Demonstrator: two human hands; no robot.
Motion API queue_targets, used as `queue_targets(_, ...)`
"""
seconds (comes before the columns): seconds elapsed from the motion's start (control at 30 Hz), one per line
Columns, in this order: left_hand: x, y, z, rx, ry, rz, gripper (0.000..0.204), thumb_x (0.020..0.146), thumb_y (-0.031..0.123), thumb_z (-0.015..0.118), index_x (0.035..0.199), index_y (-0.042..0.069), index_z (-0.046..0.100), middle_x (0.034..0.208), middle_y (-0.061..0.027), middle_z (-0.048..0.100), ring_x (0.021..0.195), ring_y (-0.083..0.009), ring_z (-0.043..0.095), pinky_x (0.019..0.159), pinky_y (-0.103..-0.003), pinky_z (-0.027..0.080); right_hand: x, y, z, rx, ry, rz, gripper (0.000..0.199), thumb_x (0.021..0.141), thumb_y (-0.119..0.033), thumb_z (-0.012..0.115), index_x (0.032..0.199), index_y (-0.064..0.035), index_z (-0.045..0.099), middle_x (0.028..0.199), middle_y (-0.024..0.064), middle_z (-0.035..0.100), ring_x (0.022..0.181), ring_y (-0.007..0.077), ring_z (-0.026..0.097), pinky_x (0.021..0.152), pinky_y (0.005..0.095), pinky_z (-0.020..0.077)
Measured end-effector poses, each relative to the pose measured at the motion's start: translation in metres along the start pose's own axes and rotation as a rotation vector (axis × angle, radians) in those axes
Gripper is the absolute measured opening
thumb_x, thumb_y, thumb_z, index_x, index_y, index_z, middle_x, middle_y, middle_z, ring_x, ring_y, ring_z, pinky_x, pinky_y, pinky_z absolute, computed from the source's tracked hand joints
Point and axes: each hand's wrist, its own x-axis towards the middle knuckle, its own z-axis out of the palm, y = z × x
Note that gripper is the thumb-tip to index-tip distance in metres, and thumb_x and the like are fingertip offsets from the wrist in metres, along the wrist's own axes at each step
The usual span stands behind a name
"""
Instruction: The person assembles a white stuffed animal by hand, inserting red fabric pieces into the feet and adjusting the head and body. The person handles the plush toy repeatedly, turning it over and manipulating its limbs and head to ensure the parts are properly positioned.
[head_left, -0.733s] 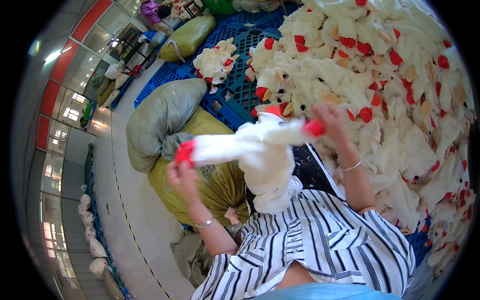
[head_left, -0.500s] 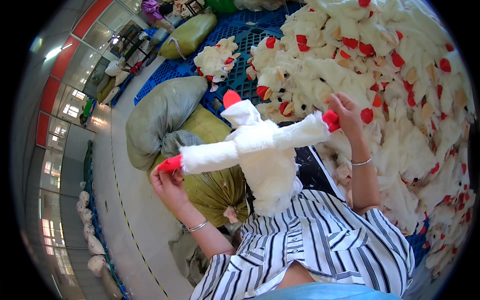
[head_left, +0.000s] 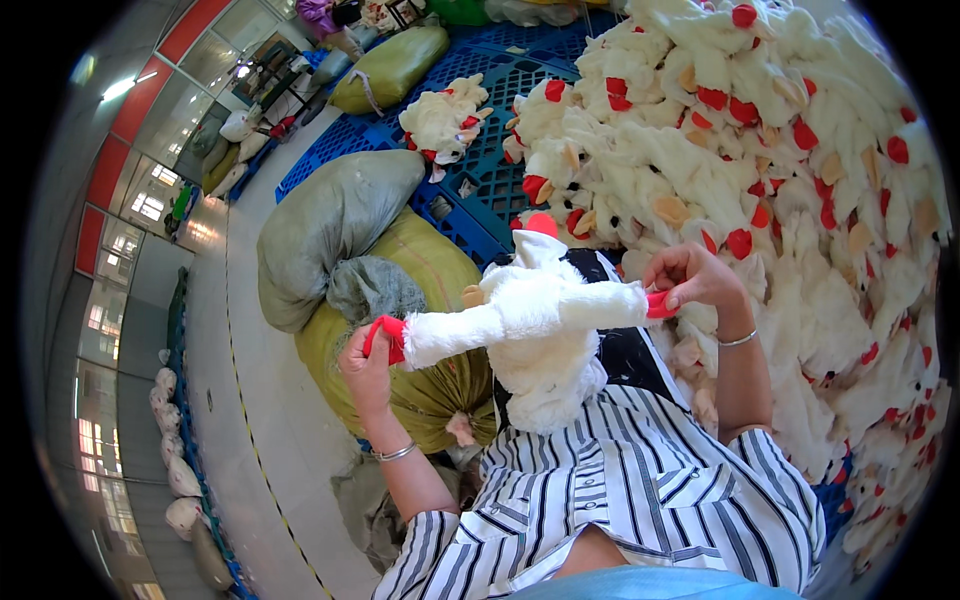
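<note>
A white plush toy skin point(head_left: 535, 315) with red tips hangs in front of my striped shirt, its two long limbs stretched out sideways. My left hand point(head_left: 368, 372) pinches the red tip of the left limb. At the other end my right hand point(head_left: 697, 276) grips the right limb's red tip between thumb and fingers. The toy's body droops between the hands and rests near my lap, and a red piece sticks up from its top. A small tan patch shows at its left side.
A large heap of white plush skins point(head_left: 780, 260) with red and tan parts lies at my right. Stuffed sacks, one grey-green point(head_left: 335, 225) and one olive point(head_left: 430, 385), stand at my left. Blue plastic pallets point(head_left: 500, 80) lie beyond, with a smaller plush pile point(head_left: 440, 120) on them.
Both hands have come lower and a little closer together. The plush limbs sag less wide, and the toy's top has dropped and shifted right.
</note>
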Motion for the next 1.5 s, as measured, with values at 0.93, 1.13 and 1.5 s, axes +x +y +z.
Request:
queue_targets(0.93, -0.006, 0.026, 0.024, 0.089, -0.303, 0.045, 0.015, 0.096, 0.014, 0.061, 0.098, 0.001, 0.068, 0.086, 0.0013, 0.066, 0.079, -0.0066, 0.058, 0.073, -0.024, 0.048, 0.031, -0.007, 0.038, -0.267, 0.678, -0.255, 0.012, 0.090, -0.007, 0.067, 0.081, -0.0009, 0.063, 0.071, -0.0043, 0.052, 0.069, 0.0032, 0.048, 0.059, 0.0216, 0.0401)
queue_targets(1.13, 0.006, 0.019, -0.005, -0.353, 0.162, -0.021, 0.019, 0.096, 0.013, 0.058, 0.109, 0.001, 0.066, 0.096, -0.0043, 0.068, 0.081, -0.0090, 0.062, 0.068, -0.022, 0.050, 0.023, -0.002, 0.018, -0.294, 0.744, -0.247, 0.031, 0.098, -0.023, 0.060, 0.075, -0.0036, 0.062, 0.065, -0.0062, 0.053, 0.060, 0.0018, 0.046, 0.053, 0.0198, 0.0389)
queue_targets(1.5, 0.049, 0.070, 0.027, -0.615, 0.133, 0.189, 0.041, 0.098, 0.019, 0.053, 0.137, 0.007, 0.045, 0.120, -0.0082, 0.059, 0.107, -0.0195, 0.059, 0.085, -0.032, 0.052, 0.065, -0.054, -0.006, 0.163, 0.576, -0.396, 0.030, 0.100, -0.022, 0.055, 0.119, 0.0003, 0.063, 0.107, 0.0099, 0.067, 0.090, 0.0130, 0.064, 0.078, 0.0294, 0.0564)
